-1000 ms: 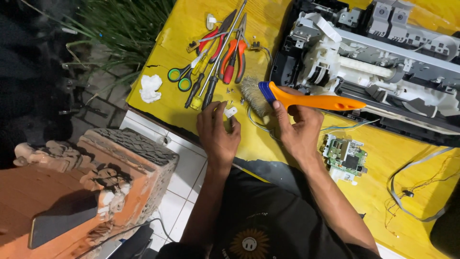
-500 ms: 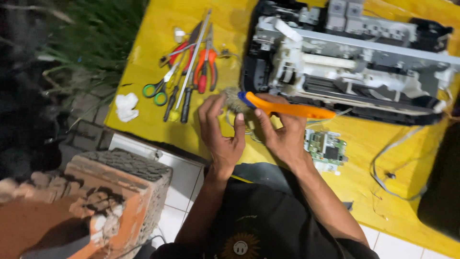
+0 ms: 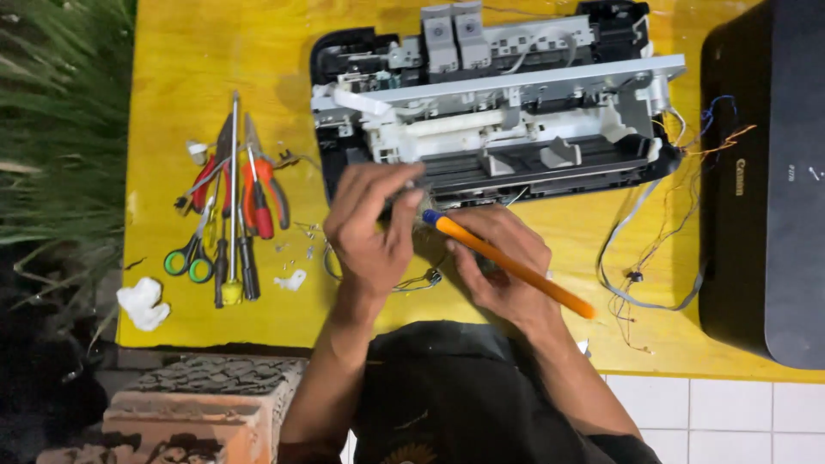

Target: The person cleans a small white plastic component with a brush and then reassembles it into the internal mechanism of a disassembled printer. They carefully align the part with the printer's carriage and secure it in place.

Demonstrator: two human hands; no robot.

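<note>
My right hand [image 3: 494, 266] grips an orange-handled brush [image 3: 516, 268] with a blue collar. Its head points up-left, toward my left hand. My left hand [image 3: 369, 228] is arched over the yellow table [image 3: 215, 69], fingertips pinched together by the front edge of an opened printer chassis [image 3: 490, 129]. What lies under those fingers is hidden. Both hands sit just in front of the chassis, almost touching. A bundle of thin wires [image 3: 412, 282] lies between my wrists.
Left of my hands lie red-handled pliers [image 3: 258, 193], green scissors [image 3: 189, 258] and screwdrivers [image 3: 234, 215]. White wads [image 3: 142, 302] sit near the table's left edge. A black printer cover [image 3: 765, 189] fills the right, with loose cables [image 3: 644, 258] beside it. A brick block [image 3: 206, 404] stands below the table.
The view has shifted, so the printer sits nearer the centre. Both hands have moved up to the chassis front. The brush handle has swung from pointing right to slanting down-right.
</note>
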